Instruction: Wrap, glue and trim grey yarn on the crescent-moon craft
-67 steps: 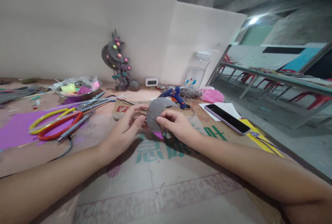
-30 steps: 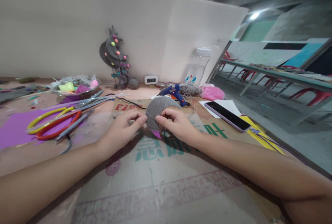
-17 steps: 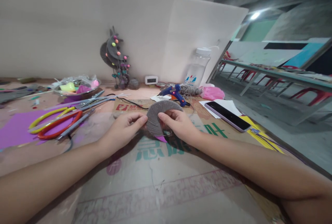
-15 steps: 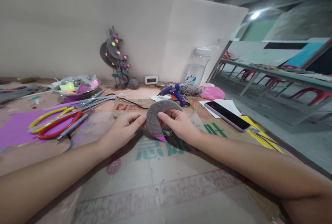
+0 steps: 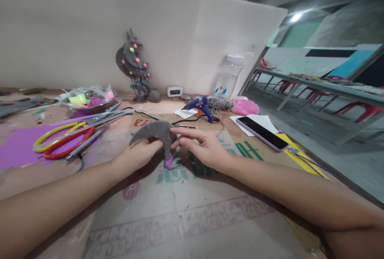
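A crescent shape wrapped in grey yarn [image 5: 154, 130] is held above the cardboard, its bare purple tip [image 5: 169, 163] pointing down. My left hand [image 5: 139, 153] grips its inner curve, thumb in front and the other fingers hidden behind. My right hand [image 5: 201, 145] is at the crescent's right edge, index finger stretched against it and thumb bent toward the other fingers. A thin strand of grey yarn [image 5: 177, 167] loops from near the tip toward the right hand, whose hold on it is partly hidden.
Flattened cardboard [image 5: 144, 219] covers the table. Scissors [image 5: 69, 141] lie left on purple sheets, before a bowl [image 5: 87, 107]. Behind are a blue glue gun [image 5: 201, 107], a bottle [image 5: 228, 77], a timer [image 5: 174, 91] and a decorated moon ornament [image 5: 133, 65]. A phone [image 5: 262, 133] lies right.
The crescent has shifted left and turned, so its body now reaches over my left hand. My left hand has taken hold of its inner curve; my right hand has moved from there to its right edge.
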Available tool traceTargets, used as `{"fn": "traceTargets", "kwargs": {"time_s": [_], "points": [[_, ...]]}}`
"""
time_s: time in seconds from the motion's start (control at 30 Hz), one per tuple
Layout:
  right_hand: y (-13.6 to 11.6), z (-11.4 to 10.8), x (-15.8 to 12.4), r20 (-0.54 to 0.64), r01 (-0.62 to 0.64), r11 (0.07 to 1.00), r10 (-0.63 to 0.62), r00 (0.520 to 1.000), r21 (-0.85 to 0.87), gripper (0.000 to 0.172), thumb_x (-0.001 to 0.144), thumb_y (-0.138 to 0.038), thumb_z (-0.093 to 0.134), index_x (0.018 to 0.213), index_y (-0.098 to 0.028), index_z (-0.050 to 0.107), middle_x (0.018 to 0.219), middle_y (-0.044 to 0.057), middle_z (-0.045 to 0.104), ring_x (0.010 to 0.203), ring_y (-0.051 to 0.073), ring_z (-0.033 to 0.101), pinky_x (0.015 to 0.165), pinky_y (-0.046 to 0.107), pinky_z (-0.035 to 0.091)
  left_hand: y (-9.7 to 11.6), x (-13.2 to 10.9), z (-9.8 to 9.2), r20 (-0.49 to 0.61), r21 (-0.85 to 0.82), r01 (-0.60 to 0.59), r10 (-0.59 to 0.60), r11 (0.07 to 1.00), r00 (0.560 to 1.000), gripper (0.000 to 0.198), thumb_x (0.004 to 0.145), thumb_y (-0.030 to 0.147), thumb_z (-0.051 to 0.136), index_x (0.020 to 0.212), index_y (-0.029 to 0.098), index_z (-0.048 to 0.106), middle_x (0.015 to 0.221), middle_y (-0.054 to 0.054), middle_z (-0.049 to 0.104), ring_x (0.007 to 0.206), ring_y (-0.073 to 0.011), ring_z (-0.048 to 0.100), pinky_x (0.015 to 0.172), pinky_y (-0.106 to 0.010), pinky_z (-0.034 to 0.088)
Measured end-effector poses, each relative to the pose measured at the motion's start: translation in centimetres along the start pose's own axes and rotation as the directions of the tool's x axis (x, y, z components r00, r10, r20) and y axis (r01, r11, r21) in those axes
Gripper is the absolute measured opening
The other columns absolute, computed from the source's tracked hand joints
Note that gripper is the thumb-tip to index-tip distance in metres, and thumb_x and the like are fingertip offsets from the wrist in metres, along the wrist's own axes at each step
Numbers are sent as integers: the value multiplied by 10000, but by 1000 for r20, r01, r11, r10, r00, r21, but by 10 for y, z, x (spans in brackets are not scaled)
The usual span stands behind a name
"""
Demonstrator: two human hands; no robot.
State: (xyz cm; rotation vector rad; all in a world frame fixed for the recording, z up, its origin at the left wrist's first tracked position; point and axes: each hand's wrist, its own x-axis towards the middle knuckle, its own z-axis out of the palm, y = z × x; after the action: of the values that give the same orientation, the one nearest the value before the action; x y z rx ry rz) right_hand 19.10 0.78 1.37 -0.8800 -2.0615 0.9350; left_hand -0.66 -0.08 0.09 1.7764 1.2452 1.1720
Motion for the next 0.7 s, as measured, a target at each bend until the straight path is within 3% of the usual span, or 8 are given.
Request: {"fn": "traceTargets", "kwargs": {"time_s": [0.1,0.2,0.3,0.4,0.57,0.7], "points": [[2,0,-1,-11,-38,999,38,999,29,370,890,-309,471,1222,-179,572,899,40,719,776,140,617,706,278,467,1,2,1,83,-6,52,-52,999,995,156,718,257,568,589,190,623,591,-3,596,620,-188,563,562,-274,435],[3,-1,-1,-35,-26,997,29,999,77,332,890,-316,473,1165,-175,595,862,40,709,708,126,595,658,266,456,2,4,4,118,-139,201,-185,970,976,265,723,382,617,577,161,605,591,-12,583,604,-167,536,552,-254,407],[2,-1,2,-159,19,992,1,987,126,228,871,-307,498,992,-164,627,726,13,643,674,116,567,657,254,445,1,5,7,183,-388,340,-290,857,940,335,731,459,630,633,139,620,610,-21,603,600,-154,547,582,-251,420],[7,-3,7,-253,-16,991,51,966,136,168,841,-323,534,824,-164,587,671,-16,545,641,101,518,630,234,419,-1,7,8,229,-538,392,-318,746,920,321,723,447,661,662,133,627,649,-30,632,608,-141,565,617,-248,438],[22,-3,13,-104,-167,981,177,979,103,284,843,-418,514,854,-153,616,647,-28,496,556,83,429,515,207,333,-4,9,5,242,-554,378,-291,742,926,317,752,438,648,664,134,635,629,-24,627,605,-129,570,624,-233,443],[20,-1,11,1,-138,990,138,990,41,305,848,-414,502,772,-142,619,682,-5,543,608,94,468,581,220,370,-8,9,5,231,-473,377,-301,796,925,357,742,478,641,653,133,625,631,-25,626,592,-132,563,597,-239,436]]}}
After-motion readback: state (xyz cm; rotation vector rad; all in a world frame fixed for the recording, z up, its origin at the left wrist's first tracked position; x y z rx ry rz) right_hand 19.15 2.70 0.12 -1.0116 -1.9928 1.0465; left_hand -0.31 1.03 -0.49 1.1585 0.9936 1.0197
